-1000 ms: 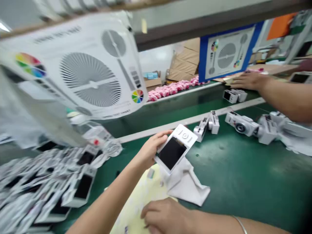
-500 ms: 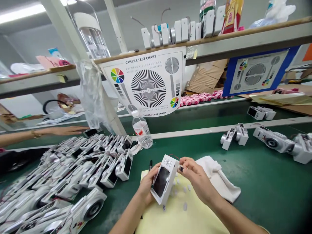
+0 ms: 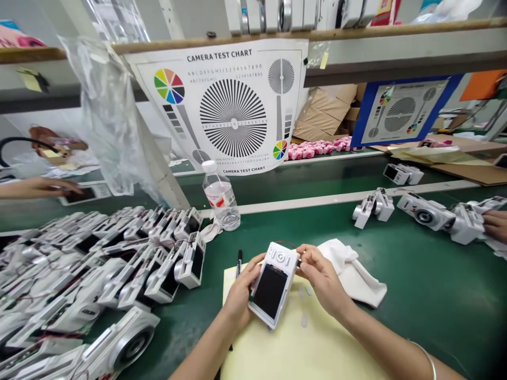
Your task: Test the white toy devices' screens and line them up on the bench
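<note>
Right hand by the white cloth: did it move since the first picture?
Yes. The right hand moved forward, closer to the pale strip across the green bench, and is now beside the held camera.

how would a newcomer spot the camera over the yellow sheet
On the green tabletop, find the pale yellow paper sheet. Over it is a white rectangular camera with a black screen. Unlike the white cameras massed at left, it's gripped by the person's left hand, right hand at its edge.
</note>
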Motion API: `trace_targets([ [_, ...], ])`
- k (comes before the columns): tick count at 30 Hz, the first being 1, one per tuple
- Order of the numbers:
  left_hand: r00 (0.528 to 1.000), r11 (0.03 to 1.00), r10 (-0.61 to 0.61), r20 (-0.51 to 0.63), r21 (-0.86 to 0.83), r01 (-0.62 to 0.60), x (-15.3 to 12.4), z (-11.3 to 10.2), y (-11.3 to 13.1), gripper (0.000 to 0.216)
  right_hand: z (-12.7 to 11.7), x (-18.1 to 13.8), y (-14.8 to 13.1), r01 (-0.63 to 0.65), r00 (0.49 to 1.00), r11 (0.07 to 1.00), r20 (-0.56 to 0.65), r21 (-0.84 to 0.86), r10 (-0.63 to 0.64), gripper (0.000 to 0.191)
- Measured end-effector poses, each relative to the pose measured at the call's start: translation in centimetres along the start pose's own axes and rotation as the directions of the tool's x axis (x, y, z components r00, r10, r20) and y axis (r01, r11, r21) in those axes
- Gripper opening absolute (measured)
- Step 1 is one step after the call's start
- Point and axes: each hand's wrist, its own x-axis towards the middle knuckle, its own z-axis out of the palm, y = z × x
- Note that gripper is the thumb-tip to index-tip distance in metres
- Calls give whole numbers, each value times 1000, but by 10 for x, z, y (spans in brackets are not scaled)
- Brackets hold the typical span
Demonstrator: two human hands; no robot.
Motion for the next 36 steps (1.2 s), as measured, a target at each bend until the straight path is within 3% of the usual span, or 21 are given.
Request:
trace_targets([
  [10, 994, 987, 110, 1, 120, -109, 0, 0, -2, 37, -9, -1, -5, 9, 1000, 986, 25, -164, -5, 22],
  [18, 999, 999, -29, -13, 22, 29, -5, 7, -2, 30, -13, 3, 0, -113, 983, 992, 148, 50, 104, 30],
  [22, 989, 988, -139, 45, -62, 141, -6, 10, -8, 30, -14, 3, 1, -174, 964, 974, 226, 145, 139, 35],
  [26, 982, 978, -172, 83, -106, 180, -7, 10, -11, 29, -15, 3, -1, -213, 934, 965, 322, 156, 154, 42],
  [36, 982, 975, -163, 93, -136, 174, -8, 9, -10, 26, -18, 6, 5, -100, 947, 991, 313, 86, 69, 45],
])
